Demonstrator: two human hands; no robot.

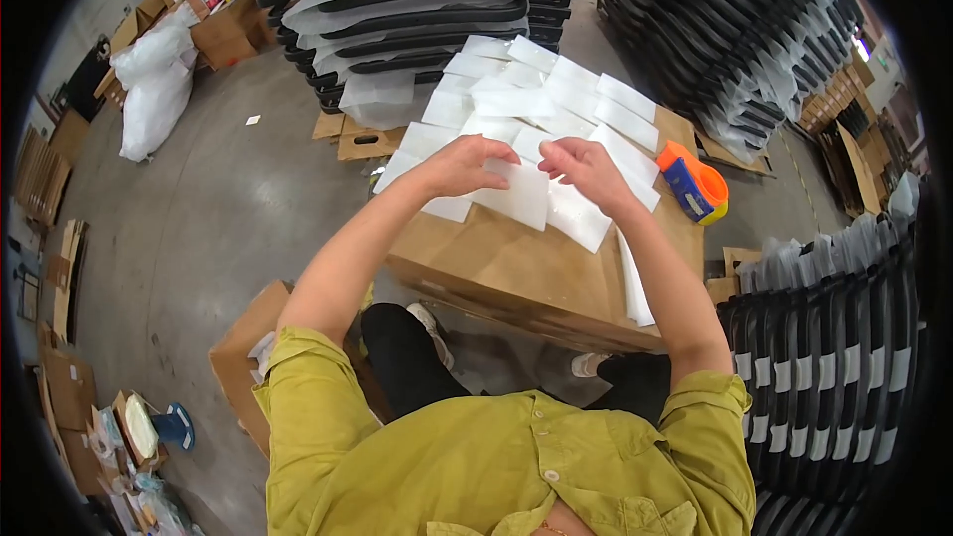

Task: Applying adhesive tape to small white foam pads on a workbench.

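Note:
Many flat white rectangular pieces, like foam sheets or pouches (516, 201), overlap across the top of a brown cardboard box (486, 253) before me. My left hand (465, 167) hovers over the near pieces, its thumb and fingers curved and apart, with nothing visible between them. Close by on the right, my right hand (588, 175) has thumb and fingertips pinched together above the pieces. Whatever it may pinch is too small or hidden to name. An orange and blue tape dispenser (695, 186) sits at the box's right edge.
Stacks of black curved parts with white foam wrap stand behind the box (427, 15), at far right (715, 20) and at near right (824, 377). An open carton (243, 337) is by my left leg. A white plastic bag (159, 84) lies on the floor at far left.

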